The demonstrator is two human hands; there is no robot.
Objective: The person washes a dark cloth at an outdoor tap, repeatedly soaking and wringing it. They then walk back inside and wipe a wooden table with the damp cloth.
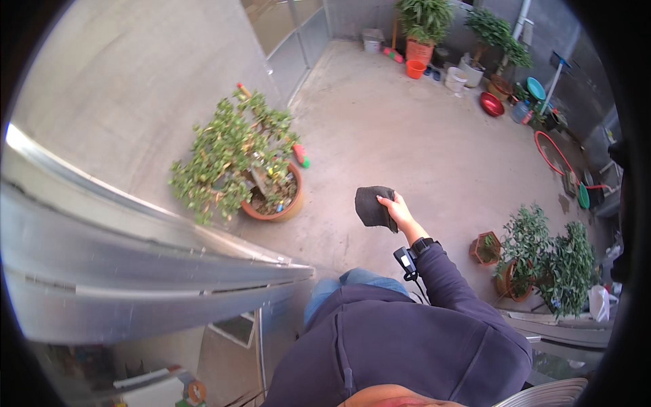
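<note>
Dark cloth (pixel 371 205), a small crumpled grey-black rag, hangs from the person's right hand (pixel 399 211), held out in the air above the concrete floor (pixel 380 129) of a walled yard. The fingers are closed around the rag's right edge, so that hand is holding it; a black watch sits on the wrist, and a small black device with a cord hangs just below the forearm. The left hand is not in sight, so I cannot tell how it stands. The person wears a dark purple hooded top (pixel 400 339) and blue jeans. To the left of the rag, well apart from it, a bushy green plant in a terracotta pot (pixel 271 200) stands on the floor near the grey wall. A wide metal ledge (pixel 135 258) runs across the lower left. On the right side of the floor stand two leafy shrubs (pixel 549 258) in pots, with a small brown pot beside them. Along the far edge of the yard sit more potted plants, an orange bucket (pixel 415 68), a white bucket, a red basin (pixel 491 104), and a red hose loop.
</note>
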